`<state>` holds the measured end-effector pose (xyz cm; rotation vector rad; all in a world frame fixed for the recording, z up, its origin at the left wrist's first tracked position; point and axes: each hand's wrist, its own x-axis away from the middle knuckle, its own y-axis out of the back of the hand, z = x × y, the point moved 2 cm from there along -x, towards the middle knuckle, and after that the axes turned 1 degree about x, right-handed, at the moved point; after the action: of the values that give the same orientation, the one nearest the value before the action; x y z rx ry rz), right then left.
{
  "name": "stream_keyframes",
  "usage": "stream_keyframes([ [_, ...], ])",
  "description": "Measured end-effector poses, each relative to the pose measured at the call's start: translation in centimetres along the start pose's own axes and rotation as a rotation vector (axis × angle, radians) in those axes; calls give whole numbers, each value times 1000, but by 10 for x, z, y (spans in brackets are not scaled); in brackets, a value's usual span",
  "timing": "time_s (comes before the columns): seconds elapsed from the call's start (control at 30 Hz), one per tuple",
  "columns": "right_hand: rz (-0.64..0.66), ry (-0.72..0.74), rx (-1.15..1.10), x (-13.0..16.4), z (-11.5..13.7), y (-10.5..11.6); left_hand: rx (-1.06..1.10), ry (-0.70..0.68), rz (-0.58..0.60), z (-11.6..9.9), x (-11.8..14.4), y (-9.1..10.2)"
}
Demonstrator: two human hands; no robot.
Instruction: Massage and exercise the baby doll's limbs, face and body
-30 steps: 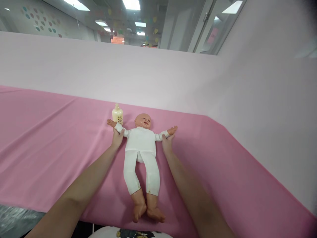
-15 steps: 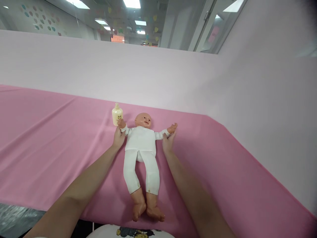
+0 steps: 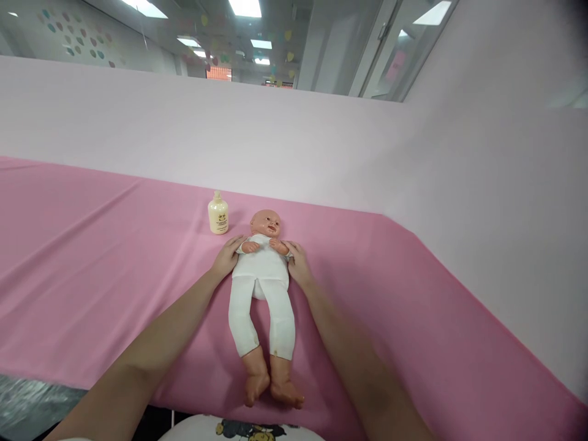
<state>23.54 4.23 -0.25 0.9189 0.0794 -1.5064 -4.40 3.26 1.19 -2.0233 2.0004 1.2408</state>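
Note:
A baby doll [image 3: 260,264] in white cloth clothing lies on its back, feet toward me, on a pink sheet [image 3: 114,257]. Its forearms are folded in over the chest. My left hand [image 3: 227,256] grips the doll's arm on the left side, fingers wrapped over the sleeve. On the other side, my right hand [image 3: 297,262] is closed round the other arm, with fingertips at the doll's wrist. Both thumbs are partly hidden. Just beyond my left hand stands a cream pump bottle [image 3: 218,214] with dark print.
A pale wall [image 3: 193,128] rises behind the sheet and continues along the right side. Above it a window [image 3: 151,37] shows a lit room. Crinkled clear plastic [image 3: 37,401] lies at the lower left, beside the sheet's near edge.
The doll's arms were stretched out sideways and are now folded in across its chest. Both my hands moved inward with them. The bottle stays put, its label now uncovered.

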Motion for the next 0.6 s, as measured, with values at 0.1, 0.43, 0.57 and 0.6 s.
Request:
stream_keyframes([
  [0.1,-50,-74,-106,0,0,2,50,45,-69,-5,0,3],
  [0.43,-424,-369,-275,-5,-39,12,384,419,-482,31,-1,10],
  [0.57,-468,-458,-337,-4,-39,15,380,362,-496,47,-2,13],
  [0.6,-456,-455,-328,-4,-36,16,327,320,-477,48,-2,13],
])
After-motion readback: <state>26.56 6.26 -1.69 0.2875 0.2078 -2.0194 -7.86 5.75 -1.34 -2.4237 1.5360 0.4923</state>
